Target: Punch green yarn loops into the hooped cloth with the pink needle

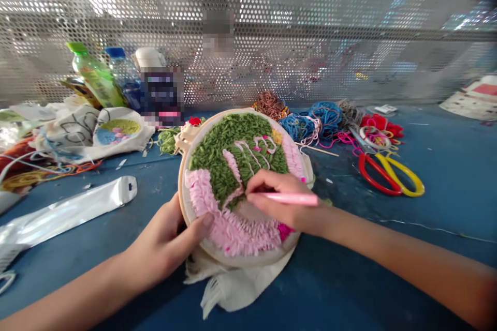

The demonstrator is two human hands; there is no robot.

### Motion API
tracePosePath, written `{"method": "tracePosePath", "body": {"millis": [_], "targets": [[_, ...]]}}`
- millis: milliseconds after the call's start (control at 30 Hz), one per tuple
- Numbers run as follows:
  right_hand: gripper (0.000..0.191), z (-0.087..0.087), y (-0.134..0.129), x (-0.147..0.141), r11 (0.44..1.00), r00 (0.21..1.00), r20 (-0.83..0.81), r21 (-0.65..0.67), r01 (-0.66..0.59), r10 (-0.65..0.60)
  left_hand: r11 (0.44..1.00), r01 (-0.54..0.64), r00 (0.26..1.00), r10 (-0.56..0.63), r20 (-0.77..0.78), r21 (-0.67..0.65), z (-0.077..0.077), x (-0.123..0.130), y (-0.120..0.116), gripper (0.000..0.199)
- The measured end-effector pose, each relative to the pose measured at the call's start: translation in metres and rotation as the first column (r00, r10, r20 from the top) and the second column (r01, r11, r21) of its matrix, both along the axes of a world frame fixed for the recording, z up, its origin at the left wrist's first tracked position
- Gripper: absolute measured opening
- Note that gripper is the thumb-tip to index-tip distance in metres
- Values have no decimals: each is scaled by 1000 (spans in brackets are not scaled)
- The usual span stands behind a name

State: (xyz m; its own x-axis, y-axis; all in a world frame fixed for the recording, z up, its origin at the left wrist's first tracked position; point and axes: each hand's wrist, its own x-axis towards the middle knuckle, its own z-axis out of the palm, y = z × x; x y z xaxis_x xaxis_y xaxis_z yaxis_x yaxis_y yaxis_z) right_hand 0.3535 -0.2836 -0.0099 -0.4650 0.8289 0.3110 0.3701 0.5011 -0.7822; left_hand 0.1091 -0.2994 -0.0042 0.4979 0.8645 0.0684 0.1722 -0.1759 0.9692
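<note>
A round wooden embroidery hoop (185, 201) stands tilted toward me, its cloth covered in green yarn loops (229, 152) and pink yarn loops (229, 232). My left hand (163, 245) grips the hoop's lower left rim, with the thumb resting on the pink loops. My right hand (275, 199) is shut on a pink punch needle (289, 198), and its fingers lie over the cloth near the middle. The needle's tip is hidden under those fingers. Loose white cloth (233, 289) hangs out below the hoop.
The blue worktable (427, 207) holds red-and-yellow scissors (388, 178) and blue yarn bundles (314, 121) to the right, plus brown yarn (269, 104) behind the hoop. A foil pouch (66, 214), printed cloth (91, 134) and plastic bottles (93, 75) lie left. Perforated metal (310, 0) stands behind.
</note>
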Motion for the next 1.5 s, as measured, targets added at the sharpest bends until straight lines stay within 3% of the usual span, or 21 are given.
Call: {"method": "tracePosePath", "body": {"millis": [100,167,267,467,567,700,800,867,967,1067,1133,1300,1500], "targets": [[13,-3,5,9,973,948,-312,-230,-9,-65,997,-7,1000,7,1,-72,-6,-3,9,45],[15,-5,7,13,967,875,-473,-255,-24,-103,996,-10,1000,10,1,-93,-8,-5,13,44],[16,-8,7,14,965,819,-561,-260,-35,-121,996,5,1000,-5,5,-85,-7,-5,12,41],[16,-11,7,16,975,804,-584,-221,-29,-108,996,18,1000,-16,27,-85,-4,-3,8,40],[16,-9,6,15,980,850,-520,-198,-20,-87,996,-18,999,20,30,-82,-2,0,4,42],[10,0,-1,4,999,994,-110,-43,-11,6,999,-26,999,27,30,-36,1,2,-2,42],[5,2,-3,-3,996,995,87,71,-51,45,999,-10,999,11,37,-34,0,1,-2,43],[5,0,-1,-2,999,999,18,-35,-32,33,994,-8,998,14,57,-106,-2,0,1,47],[18,-5,5,6,965,960,-280,-255,-60,-14,976,-24,996,42,79,-218,-7,-1,9,50],[31,-9,10,14,954,838,-537,-290,-82,-91,975,-26,997,42,70,-220,-11,-3,13,49],[24,-9,10,16,952,777,-612,-300,-59,-145,978,-23,997,37,61,-208,-11,-5,13,48],[10,-11,10,16,945,760,-624,-325,-39,-183,979,-61,997,68,30,-196,-8,-3,10,49],[13,-8,6,14,961,861,-494,-275,-19,-124,986,-79,997,80,2,-144,-1,0,4,47]]}}
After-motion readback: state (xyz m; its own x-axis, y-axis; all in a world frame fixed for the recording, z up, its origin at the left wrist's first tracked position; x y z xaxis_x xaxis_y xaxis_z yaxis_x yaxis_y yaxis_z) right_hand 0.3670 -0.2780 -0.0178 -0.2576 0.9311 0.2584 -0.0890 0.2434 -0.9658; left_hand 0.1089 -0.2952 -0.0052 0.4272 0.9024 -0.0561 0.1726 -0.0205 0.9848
